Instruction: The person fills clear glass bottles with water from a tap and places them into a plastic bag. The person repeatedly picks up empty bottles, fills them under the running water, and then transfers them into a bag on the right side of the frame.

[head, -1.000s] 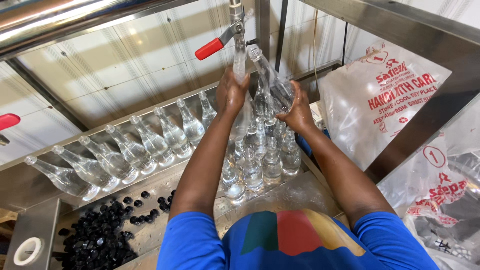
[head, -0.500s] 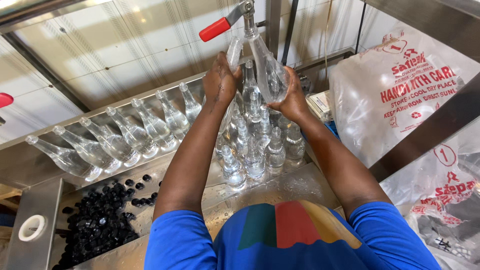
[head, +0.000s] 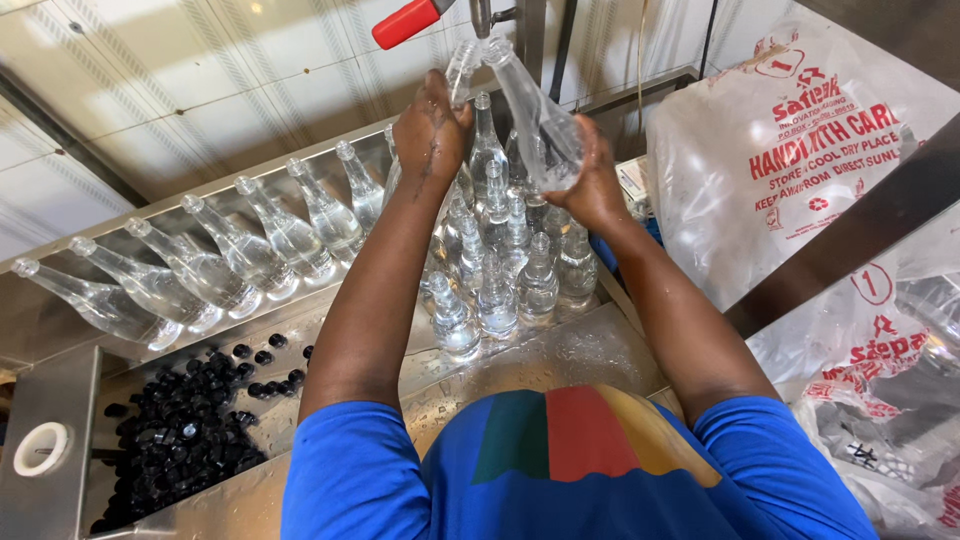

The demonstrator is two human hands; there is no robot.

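My left hand [head: 430, 125] grips a clear plastic bottle [head: 460, 72] by its body, neck up, just under the tap spout [head: 483, 18]. In my right hand [head: 592, 182] is a second clear bottle [head: 538, 112], held at its base and tilted so its mouth points up-left toward the same spout. A red lever handle [head: 405, 22] sticks out left of the tap. Below my hands, several filled clear bottles [head: 500, 285] stand upright in a cluster on the wet steel counter [head: 590, 355].
A row of clear bottles [head: 210, 270] leans along the steel back ledge at left. Loose black caps [head: 180, 430] fill a tray at lower left, beside a white ring [head: 40, 448]. Printed plastic bags [head: 790, 150] crowd the right side, behind a dark bar [head: 850, 235].
Both hands keep their bottles at the tap. The bottle in my right hand has tipped a little further, with its mouth closer to the spout. The view has drifted slightly.
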